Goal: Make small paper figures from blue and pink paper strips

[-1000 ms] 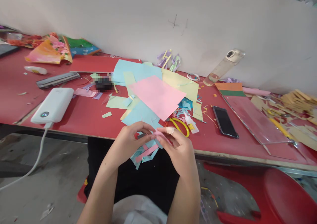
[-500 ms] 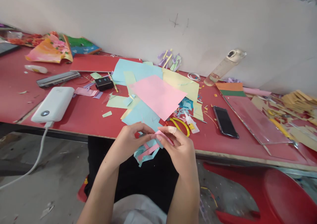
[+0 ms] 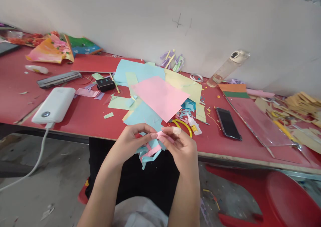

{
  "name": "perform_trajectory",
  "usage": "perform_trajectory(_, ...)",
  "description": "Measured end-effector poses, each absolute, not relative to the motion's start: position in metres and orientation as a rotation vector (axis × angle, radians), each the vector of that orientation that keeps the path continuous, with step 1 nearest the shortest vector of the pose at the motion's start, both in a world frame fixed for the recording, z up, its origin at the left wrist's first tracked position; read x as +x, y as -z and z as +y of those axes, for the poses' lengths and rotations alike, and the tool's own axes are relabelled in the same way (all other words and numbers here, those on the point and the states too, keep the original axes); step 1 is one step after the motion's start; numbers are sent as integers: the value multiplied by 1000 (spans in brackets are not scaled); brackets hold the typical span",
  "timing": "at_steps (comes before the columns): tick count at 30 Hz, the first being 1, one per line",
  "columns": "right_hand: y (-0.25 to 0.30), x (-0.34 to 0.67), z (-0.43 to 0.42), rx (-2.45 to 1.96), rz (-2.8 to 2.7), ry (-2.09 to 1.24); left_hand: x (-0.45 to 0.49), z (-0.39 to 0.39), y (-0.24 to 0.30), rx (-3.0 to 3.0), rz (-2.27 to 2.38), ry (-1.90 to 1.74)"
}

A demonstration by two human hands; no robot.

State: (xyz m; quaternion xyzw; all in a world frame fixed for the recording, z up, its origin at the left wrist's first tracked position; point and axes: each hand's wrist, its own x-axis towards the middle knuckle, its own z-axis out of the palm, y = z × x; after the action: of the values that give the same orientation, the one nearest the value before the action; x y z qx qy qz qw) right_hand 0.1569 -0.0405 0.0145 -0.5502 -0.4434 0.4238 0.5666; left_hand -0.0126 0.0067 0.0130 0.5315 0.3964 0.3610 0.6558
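Just past the table's front edge, my left hand (image 3: 135, 139) and my right hand (image 3: 179, 143) meet at a small strip of pink paper (image 3: 160, 135). Both pinch it between thumb and fingers; a pale bandage wraps one right finger. Beneath them hangs a cluster of folded blue and pink paper strips (image 3: 151, 155), partly covered by my fingers. Beyond my hands lie a pink paper sheet (image 3: 160, 96), a blue sheet (image 3: 144, 116) and yellow-handled scissors (image 3: 184, 125), partly hidden by my right hand. A small white glue bottle (image 3: 194, 125) lies beside the scissors.
On the red table (image 3: 95, 120), a white power bank (image 3: 54, 104) with a cable sits left, near a black box (image 3: 105, 84). A phone (image 3: 228, 123) lies right, and a clear bottle (image 3: 228, 68) leans against the wall. A red stool (image 3: 288, 197) stands below right.
My fingers have shifted slightly on the pink strip, still pinching it. The blue and pink strip cluster below has turned and swung a little to the right. The table items stay put.
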Motion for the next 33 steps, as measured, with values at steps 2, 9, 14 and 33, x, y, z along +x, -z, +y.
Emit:
perform_trajectory(2, -12, 159, -40, -1248, -1104, -962, -13, 7, -11, 1173, 882, -828)
perform_trajectory(9, -7, 163, -38, -1194, -1163, -956, -12, 10, -9, 1112, 813, -843)
perform_trajectory(14, -8, 160, -36, -1169, -1067, -976, -10, 11, -6, 1054, 761, -853)
perform_trajectory(33, -8, 157, -37, -1089, -1021, -995, -9, 11, 1, 998, 662, -738)
